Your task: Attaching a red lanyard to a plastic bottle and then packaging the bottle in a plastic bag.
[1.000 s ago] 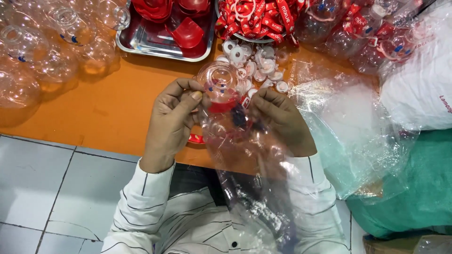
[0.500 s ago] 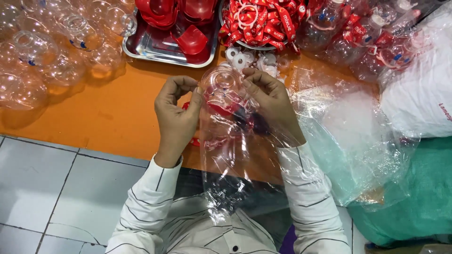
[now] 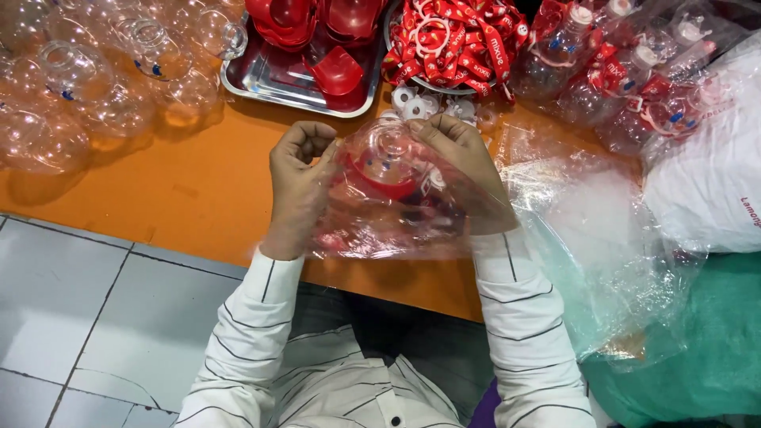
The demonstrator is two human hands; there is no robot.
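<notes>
Over orange table (image 3: 182, 190), both hands' grip clamps clear bag (image 3: 396, 214), blurring bottle (image 3: 384, 158) inside.

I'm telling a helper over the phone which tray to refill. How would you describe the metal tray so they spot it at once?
Look along the far edge of the orange table. The metal tray sits there, past the left hand, between the heap of clear bottles and the bowl of red straps. It is the only shiny rectangular container, and it holds red caps.
</notes>
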